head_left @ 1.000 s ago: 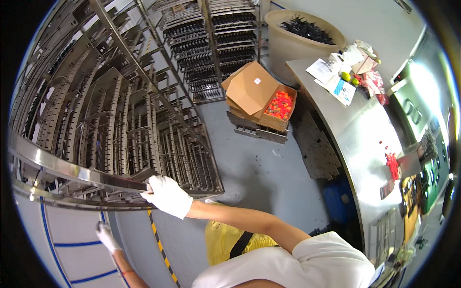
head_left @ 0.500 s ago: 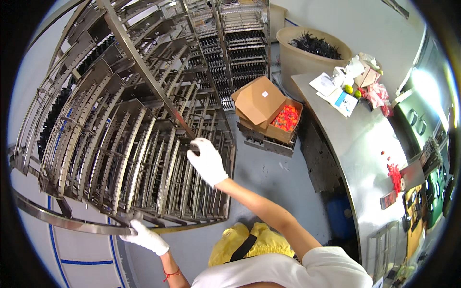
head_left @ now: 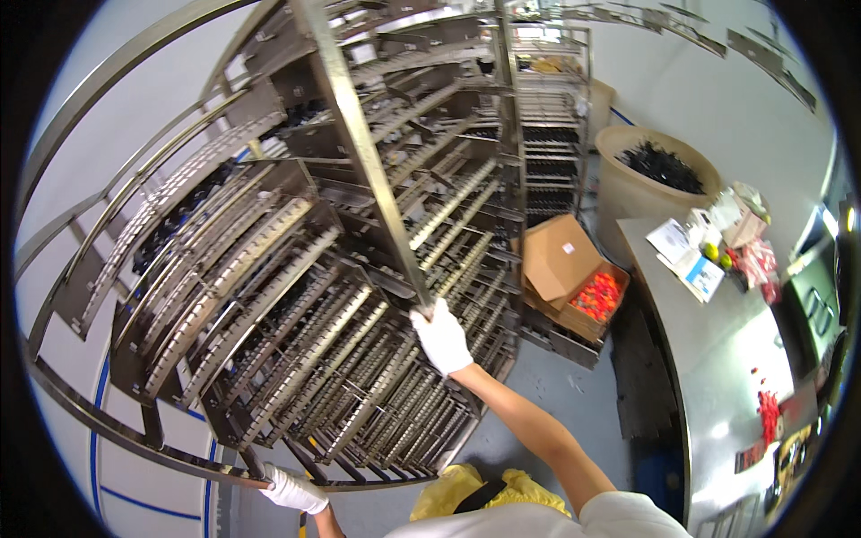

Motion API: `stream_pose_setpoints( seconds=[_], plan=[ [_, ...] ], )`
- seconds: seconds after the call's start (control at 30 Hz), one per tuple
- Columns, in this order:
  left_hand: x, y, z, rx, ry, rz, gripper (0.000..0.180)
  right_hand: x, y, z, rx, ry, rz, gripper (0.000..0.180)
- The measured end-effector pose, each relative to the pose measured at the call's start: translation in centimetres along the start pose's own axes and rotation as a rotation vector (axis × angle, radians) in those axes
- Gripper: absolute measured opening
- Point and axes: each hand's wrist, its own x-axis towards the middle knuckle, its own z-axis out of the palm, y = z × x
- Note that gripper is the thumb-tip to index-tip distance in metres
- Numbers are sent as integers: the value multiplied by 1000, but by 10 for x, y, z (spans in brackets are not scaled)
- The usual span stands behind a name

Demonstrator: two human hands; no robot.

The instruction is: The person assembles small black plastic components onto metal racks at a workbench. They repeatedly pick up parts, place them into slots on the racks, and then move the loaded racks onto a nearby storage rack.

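Observation:
A tall metal rack with many tiers of slotted bars [head_left: 296, 211] fills the left and middle of the head view. My right hand [head_left: 441, 338], in a white glove, is closed around the lower visible part of the rack's upright post [head_left: 359, 143]. At the lower left, my left hand [head_left: 296, 490], also white-gloved, grips the rack's curved-looking outer frame bar [head_left: 170, 451]. Its fingertips are partly hidden by the metal. Dark pieces [head_left: 193, 202] sit on some of the rack's tiers.
Behind stands another rack [head_left: 549, 134] with black pieces. Right of it are an open cardboard box [head_left: 560, 255] of red-orange pieces and a large beige tub [head_left: 619, 202] of black parts. A steel workbench [head_left: 664, 305] runs along the right, with papers, bags and small red pieces.
My right hand has gone from hovering open before the rack to gripping its post. My left hand stays on the frame bar. The view has shifted, and the rack appears larger and turned.

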Motion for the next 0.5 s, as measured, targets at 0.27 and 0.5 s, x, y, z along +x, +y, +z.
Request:
stream_pose_setpoints(
  seconds=[0.27,0.5],
  plan=[
    [9,14,11,-127,-20,-272,31,2,31,14,7,9,-89,38],
    [0,5,19,-29,-41,-428,44,3,58,26,84,84,-35,40]
  ],
)
